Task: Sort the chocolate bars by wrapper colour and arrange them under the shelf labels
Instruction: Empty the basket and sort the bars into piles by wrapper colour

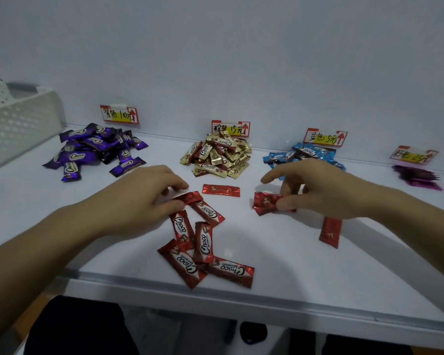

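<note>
Red bars, loose lot, unsorted, lying toward the front edge of the shelf.
Hazards, judged: the lot overlaps close to the front edge, so a wide sweep could push the slick wrappers over it; the purple pile, gold pile and blue pile along the back edge sit near enough for a stray red to mix in; the right-corner label is too blurred to read, so misfiling is possible. Left hand pinches the rearmost red bar between thumb and fingers; right hand pinches a creased red bar, forefinger stretched out. Appearance: glossy red foil, crimped ends, white "Choco" oval; some lie face down.
</note>
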`<action>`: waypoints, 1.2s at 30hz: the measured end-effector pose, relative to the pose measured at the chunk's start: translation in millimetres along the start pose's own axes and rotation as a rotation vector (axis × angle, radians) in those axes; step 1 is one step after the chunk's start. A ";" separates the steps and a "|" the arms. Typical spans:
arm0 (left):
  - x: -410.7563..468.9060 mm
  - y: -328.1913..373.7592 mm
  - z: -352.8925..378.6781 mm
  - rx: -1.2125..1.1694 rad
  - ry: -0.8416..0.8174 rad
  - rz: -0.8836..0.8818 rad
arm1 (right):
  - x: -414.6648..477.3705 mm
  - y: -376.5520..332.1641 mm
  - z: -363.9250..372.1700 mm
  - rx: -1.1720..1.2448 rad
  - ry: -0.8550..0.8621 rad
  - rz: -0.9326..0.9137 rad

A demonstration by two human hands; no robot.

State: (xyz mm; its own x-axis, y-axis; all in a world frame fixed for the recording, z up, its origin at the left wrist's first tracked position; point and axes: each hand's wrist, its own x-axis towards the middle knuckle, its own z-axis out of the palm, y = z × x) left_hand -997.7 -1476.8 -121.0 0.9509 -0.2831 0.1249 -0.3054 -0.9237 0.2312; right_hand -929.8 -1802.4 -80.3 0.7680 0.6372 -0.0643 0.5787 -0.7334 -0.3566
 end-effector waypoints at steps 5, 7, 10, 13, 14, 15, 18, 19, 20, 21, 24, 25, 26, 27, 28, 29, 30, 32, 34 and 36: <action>20.2 12.9 -10.0 0.020 -0.169 -0.083 | 1.1 4.2 -1.8 -0.095 -0.139 0.105; 25.6 12.1 -14.6 -0.066 -0.185 -0.100 | 3.1 2.8 0.4 -0.170 -0.084 0.079; 27.1 9.9 -20.2 -0.211 -0.108 -0.021 | 7.4 0.5 2.1 -0.116 -0.081 0.060; 28.3 20.7 -21.2 -0.241 -0.135 0.197 | 19.7 -6.7 1.2 0.053 -0.092 -0.004; 30.8 24.7 -18.9 -0.192 -0.183 0.276 | 26.9 -10.9 0.8 0.109 -0.080 -0.020; 33.6 29.2 -15.4 -0.137 -0.229 0.341 | 34.7 -16.3 0.2 0.168 -0.078 -0.026; 42.6 34.0 -7.6 -0.069 -0.220 0.401 | 60.4 -29.3 4.2 0.247 -0.131 -0.011; 45.1 34.6 -7.8 -0.037 -0.216 0.402 | 67.5 -31.2 7.6 0.222 -0.147 -0.009; 46.0 35.0 -9.4 0.016 -0.237 0.398 | 73.2 -31.6 10.6 0.182 -0.148 -0.006; 45.1 35.4 -11.0 0.067 -0.283 0.390 | 76.5 -32.5 12.8 0.135 -0.138 -0.004; 39.3 27.0 -10.0 0.040 -0.278 0.379 | 77.7 -37.5 15.7 0.039 -0.129 -0.023; 36.4 22.4 -9.6 0.013 -0.268 0.357 | 77.4 -39.0 16.5 0.023 -0.122 -0.030; 33.8 17.2 -8.6 -0.001 -0.267 0.333 | 77.5 -39.9 17.6 0.005 -0.107 -0.032; 31.2 14.5 -8.4 -0.016 -0.257 0.320 | 77.4 -40.8 18.9 -0.011 -0.091 -0.029; 29.4 14.1 -9.6 -0.041 -0.232 0.317 | 77.7 -41.7 20.1 -0.025 -0.081 -0.022; 27.7 15.1 -12.3 -0.077 -0.199 0.326 | 77.7 -42.8 21.1 -0.029 -0.074 -0.016; 25.9 16.3 -15.5 -0.116 -0.159 0.338 | 77.4 -43.8 21.8 -0.026 -0.067 -0.014; 22.4 15.6 -22.7 -0.184 -0.096 0.357 | 75.0 -45.4 21.6 0.003 -0.041 -0.007; 16.4 10.9 -30.8 -0.232 -0.076 0.364 | 69.5 -44.8 18.9 0.086 -0.012 -0.002; 7.7 4.0 -37.4 -0.243 -0.109 0.356 | 59.2 -43.5 14.2 0.188 -0.013 -0.032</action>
State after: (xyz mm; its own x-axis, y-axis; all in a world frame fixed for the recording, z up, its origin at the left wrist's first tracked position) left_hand -993.5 -1473.1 -83.1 0.7801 -0.6102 0.1381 -0.6051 -0.6800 0.4141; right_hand -913.5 -1729.4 -81.8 0.7457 0.6633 -0.0623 0.5399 -0.6565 -0.5268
